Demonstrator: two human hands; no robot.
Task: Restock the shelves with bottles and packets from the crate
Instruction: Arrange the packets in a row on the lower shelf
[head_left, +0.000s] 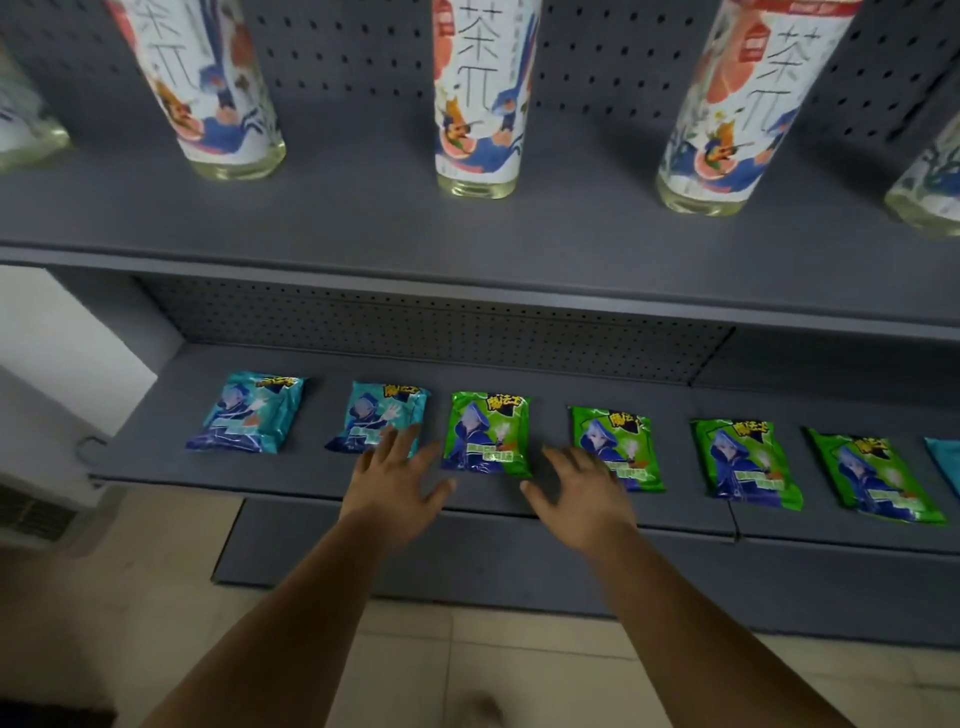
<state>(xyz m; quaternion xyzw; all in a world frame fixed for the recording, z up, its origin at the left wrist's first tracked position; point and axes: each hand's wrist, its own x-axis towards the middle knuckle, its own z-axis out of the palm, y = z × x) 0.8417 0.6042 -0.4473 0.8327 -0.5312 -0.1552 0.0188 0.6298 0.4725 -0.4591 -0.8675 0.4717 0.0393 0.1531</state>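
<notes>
Glossy plastic snack packets lie flat in a row along the lower grey metal shelf (156, 457) across the middle of the frame: two teal packets (248, 411) at left, then four green packets (487, 432) running to the right edge. At centre, the left hand (392, 483) and the right hand (584, 493) hover with fingers spread, holding nothing, either side of the first green packet. Clear label-wrapped bottles (480, 98) stand upright on the upper grey shelf (363, 228) along the top of the frame.

Pale floor tiles (467, 670), perhaps a vent (31, 514)
</notes>
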